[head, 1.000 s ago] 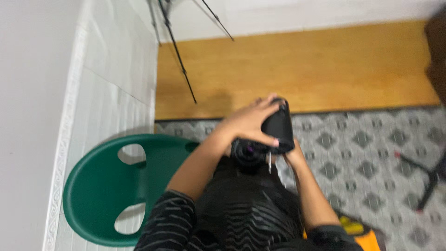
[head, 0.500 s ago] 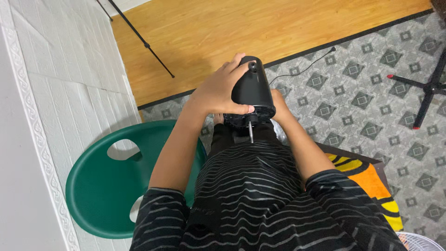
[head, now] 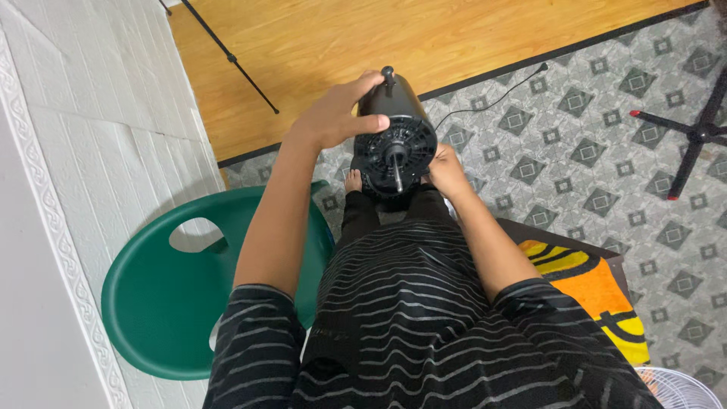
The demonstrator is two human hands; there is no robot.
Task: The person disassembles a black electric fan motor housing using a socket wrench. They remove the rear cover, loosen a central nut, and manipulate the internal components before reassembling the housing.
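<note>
Two bare hands hold a black fan motor [head: 395, 144] above the person's lap, its bare metal shaft [head: 397, 171] pointing back at the striped shirt [head: 424, 318]. From the motor, the left hand [head: 333, 115] wraps over the top of the housing, fingers closed on it; the right hand [head: 447, 170] cups the lower right side, closed against it too. The motor looks dense and heavy, with a smooth, hard shell, so the round housing seems the safe hold, not the thin shaft or the cord [head: 496, 95] trailing beyond. Left of the motor stands a green plastic chair [head: 151, 303].
</note>
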